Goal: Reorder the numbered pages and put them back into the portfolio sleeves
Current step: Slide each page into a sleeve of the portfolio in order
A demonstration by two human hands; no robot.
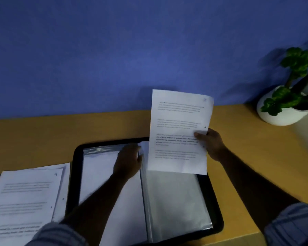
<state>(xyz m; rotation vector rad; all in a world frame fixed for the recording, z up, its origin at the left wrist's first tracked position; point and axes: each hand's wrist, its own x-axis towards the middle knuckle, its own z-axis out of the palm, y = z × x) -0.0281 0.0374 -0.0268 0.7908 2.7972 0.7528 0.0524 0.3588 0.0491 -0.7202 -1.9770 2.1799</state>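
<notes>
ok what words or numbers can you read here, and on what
"9": handwritten, top right corner of the stack, on its top page.
On the held page: a corner mark and printed paragraphs, too blurred to read.
Printed lines on the stack: too blurred.
On the portfolio: none.

Head camera, forward-down over desk (43, 139), seemingly close.

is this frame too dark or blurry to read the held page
Head view: dim, bluish light; text on the held page in the right hand is too soft to read; the left hand at the portfolio is motion-smeared; glare streaks the sleeve top; the desk back edge bows from wide-angle distortion.
</notes>
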